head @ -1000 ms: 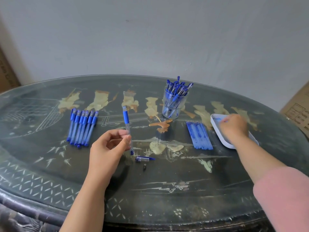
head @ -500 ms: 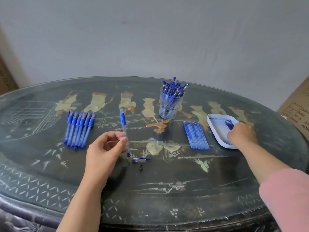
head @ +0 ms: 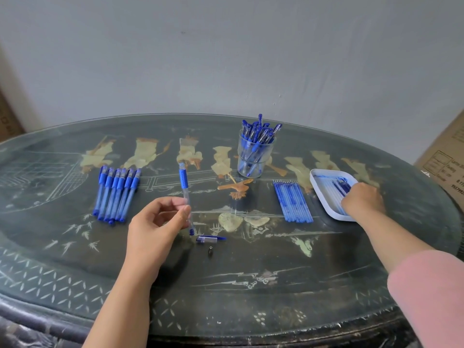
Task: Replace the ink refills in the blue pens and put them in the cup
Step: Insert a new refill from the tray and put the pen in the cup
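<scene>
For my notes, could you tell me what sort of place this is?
Probably a home room or storeroom: an ornate dark oval glass-topped table, a plain grey wall and a brown cardboard box beside it.

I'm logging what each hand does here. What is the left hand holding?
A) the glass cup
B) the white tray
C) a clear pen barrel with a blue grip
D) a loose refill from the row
C: the left hand pinches the pen barrel, away from the cup.
</scene>
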Motion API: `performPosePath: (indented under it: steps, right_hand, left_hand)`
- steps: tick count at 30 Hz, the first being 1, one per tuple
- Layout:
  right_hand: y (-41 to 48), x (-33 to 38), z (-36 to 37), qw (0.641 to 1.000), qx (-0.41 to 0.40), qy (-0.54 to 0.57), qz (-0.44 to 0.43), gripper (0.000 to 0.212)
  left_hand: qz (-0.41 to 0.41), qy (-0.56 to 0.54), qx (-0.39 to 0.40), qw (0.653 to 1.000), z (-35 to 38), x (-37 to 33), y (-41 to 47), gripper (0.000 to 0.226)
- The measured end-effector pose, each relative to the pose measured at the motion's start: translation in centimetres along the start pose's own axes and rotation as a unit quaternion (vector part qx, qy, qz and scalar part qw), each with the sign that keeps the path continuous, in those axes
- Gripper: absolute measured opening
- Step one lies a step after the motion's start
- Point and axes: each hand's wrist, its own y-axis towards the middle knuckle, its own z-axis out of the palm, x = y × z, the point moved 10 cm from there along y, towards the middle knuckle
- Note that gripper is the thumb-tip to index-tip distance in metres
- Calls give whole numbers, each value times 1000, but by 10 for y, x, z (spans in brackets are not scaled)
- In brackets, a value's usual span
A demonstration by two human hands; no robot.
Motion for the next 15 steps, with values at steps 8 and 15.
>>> performPosePath:
  steps: [8,15]
  right_hand:
    - [0,1,5,1000,6,8,-4,28]
    - [0,0,6,1000,7,17,3,30]
  left_hand:
    - [-3,2,-3,1000,-1,0,-1,9]
    - [-7,0,-4,1000,-1,0,-1,9]
